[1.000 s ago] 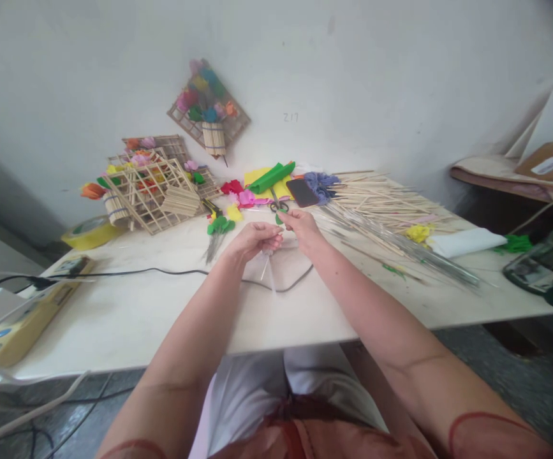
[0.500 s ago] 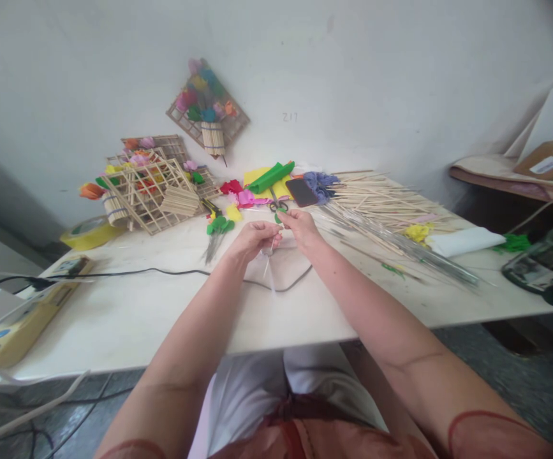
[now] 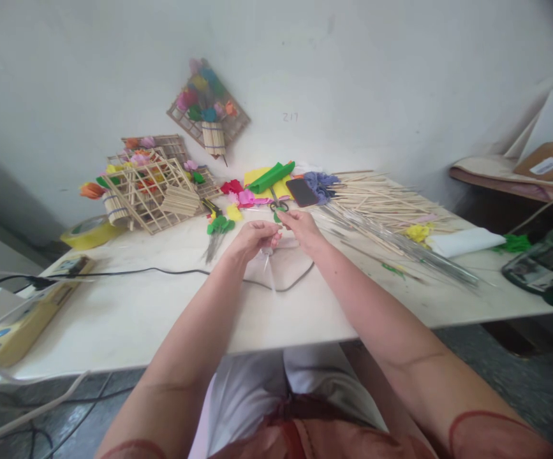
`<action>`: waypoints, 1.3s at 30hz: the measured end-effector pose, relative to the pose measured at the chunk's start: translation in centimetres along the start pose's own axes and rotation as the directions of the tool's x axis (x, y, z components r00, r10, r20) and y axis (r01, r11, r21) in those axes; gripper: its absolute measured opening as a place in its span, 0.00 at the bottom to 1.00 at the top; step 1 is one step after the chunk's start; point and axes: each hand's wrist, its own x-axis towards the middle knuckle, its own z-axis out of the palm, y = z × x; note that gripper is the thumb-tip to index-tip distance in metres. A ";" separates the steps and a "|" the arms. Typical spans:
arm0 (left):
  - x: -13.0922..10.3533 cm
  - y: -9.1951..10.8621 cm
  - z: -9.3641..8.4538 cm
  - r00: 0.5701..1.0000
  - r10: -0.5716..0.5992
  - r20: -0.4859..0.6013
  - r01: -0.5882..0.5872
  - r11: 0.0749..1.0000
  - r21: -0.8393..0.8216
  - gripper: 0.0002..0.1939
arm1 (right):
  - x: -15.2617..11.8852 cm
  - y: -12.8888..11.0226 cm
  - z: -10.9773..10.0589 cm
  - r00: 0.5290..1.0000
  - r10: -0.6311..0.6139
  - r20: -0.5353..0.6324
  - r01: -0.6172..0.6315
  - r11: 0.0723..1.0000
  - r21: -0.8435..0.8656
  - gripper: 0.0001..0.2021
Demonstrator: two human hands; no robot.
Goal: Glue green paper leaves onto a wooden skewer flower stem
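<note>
Above the white table (image 3: 156,319) my two hands work close together, fingertips almost touching. My right hand (image 3: 303,229) is closed in a pinch at a small green paper leaf (image 3: 279,215). My left hand (image 3: 256,237) is closed too, its thumb and forefinger pressed together; what they grip is too small to make out. Just below the left fingers a clear, narrow plastic strip (image 3: 270,271) trails down to the tabletop. Left of that hand lies a bunch of green paper leaves (image 3: 220,224) on thin wire stems. Scissors (image 3: 279,205) lie behind the fingertips.
Bamboo sticks (image 3: 376,197) and silvery wires (image 3: 400,245) spread to the right. Lattice frames with paper flowers (image 3: 156,204) pile up at the left, near yellow tape (image 3: 92,233). A black cable (image 3: 156,270) crosses the table from a power strip (image 3: 37,309). A phone (image 3: 302,192) lies behind.
Both hands stay almost in place, with slight finger movement. The thin pale line beside the left fingertips shows less now. The green leaf has shifted slightly at the right fingertips.
</note>
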 end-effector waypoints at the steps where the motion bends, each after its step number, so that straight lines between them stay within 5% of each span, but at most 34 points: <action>1: 0.0 0.0 0.0 1.000 0.001 -0.004 -0.001 1.000 0.005 0.12 | 0.0 0.0 -0.1 1.000 -0.007 0.002 0.007 1.000 -0.012 0.19; 15: 0.2 -0.1 0.4 0.987 0.116 -0.115 -0.094 0.979 0.180 0.13 | -0.1 -0.6 0.0 1.000 -0.017 -0.003 0.016 1.000 -0.017 0.19; 30: 0.1 0.0 0.2 0.986 0.135 -0.097 -0.110 0.967 0.230 0.14 | 0.0 -0.3 -0.1 1.000 -0.016 0.024 0.017 1.000 -0.005 0.19; 39: -0.2 0.4 -0.5 0.997 -0.015 0.070 0.002 0.982 0.189 0.16 | 0.2 0.4 -0.3 0.998 -0.063 0.010 0.063 0.998 -0.008 0.20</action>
